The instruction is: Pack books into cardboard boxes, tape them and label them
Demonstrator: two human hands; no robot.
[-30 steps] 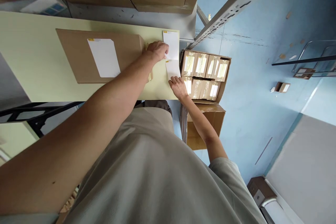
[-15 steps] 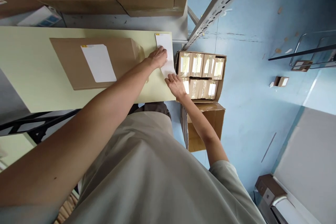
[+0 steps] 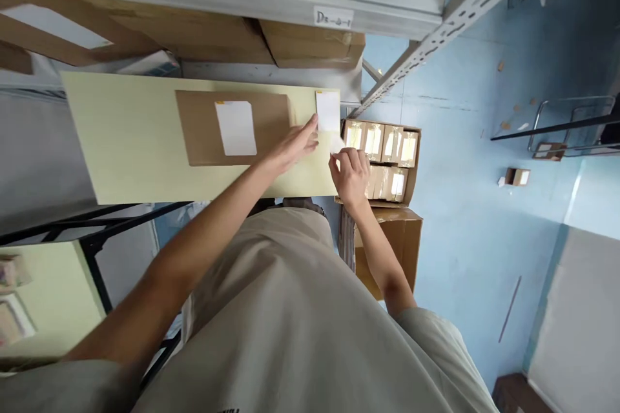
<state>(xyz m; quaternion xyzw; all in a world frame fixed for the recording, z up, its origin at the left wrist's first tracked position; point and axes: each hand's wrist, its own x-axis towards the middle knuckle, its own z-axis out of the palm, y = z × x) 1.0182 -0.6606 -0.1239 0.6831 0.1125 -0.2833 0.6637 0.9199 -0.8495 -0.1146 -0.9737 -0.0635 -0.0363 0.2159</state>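
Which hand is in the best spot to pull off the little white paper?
Probably the right hand: it already pinches a small white paper just below the white label sheet at the table edge. The left hand lies open, fingers flat beside the sheet, better suited to steadying it.

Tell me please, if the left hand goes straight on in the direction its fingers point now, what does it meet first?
Most likely the white label sheet lying on the pale table. The left hand points its fingers at the sheet's near edge. Depth is unclear, so the fingertips may already touch it.
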